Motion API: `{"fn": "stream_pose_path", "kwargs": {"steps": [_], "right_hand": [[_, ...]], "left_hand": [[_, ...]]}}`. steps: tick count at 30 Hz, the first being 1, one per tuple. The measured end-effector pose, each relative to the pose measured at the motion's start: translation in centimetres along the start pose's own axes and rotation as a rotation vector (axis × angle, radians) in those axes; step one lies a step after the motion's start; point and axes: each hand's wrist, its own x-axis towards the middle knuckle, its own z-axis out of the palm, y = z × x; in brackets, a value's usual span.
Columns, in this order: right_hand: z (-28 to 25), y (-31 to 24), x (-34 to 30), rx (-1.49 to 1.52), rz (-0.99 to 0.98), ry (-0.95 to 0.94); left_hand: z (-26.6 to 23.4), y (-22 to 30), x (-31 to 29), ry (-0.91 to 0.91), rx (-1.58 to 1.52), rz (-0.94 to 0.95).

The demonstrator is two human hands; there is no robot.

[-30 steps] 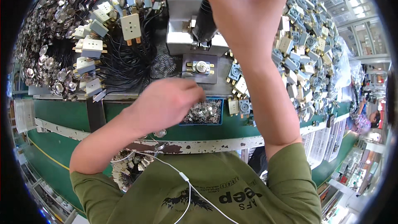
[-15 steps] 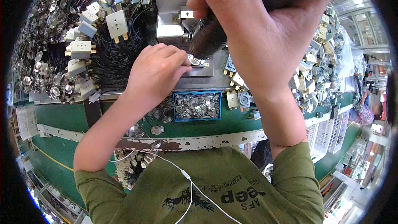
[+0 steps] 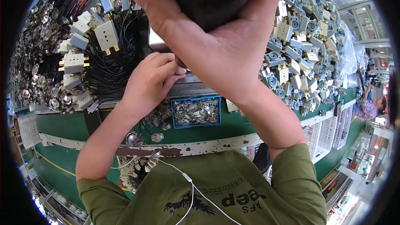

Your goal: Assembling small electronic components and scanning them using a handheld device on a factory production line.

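The right hand (image 3: 223,54) has just swung leftward and is gripping the black tool (image 3: 212,2) beyond the blue tray (image 3: 187,127), apparently bringing it onto the left hand's spot. Beyond the tray's left end, the left hand (image 3: 151,75) is keeping its fingertips narrow; whether it is holding anything cannot be told. Nearer than the tray, the shirt (image 3: 216,179) is showing dark lettering (image 3: 238,197).

green shirt (image 3: 210,178) | dark lettering (image 3: 241,198) | small boxed digits (image 3: 232,183) | upside down
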Motion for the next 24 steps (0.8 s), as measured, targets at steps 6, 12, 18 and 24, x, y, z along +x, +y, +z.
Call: {"fn": "stream_pose_path", "kwargs": {"steps": [6,12,18,24], "right_hand": [[0.9,0.8,0.6,0.002,0.043,-0.057],[0.9,2.4,0.5,0.079,0.186,-0.194],[0.9,5.0,-1.0,0.061,0.042,-0.151],[0.8,5.4,-1.3,0.137,0.039,-0.121]], "left_hand": [[-0.2,-0.3,-0.1,-0.005,0.022,0.028],[0.4,-0.9,0.1,0.039,0.020,-0.049],[-1.1,-0.2,0.9,-0.246,0.109,-0.206],[-1.1,0.0,0.9,-0.269,0.084,-0.245]]}}
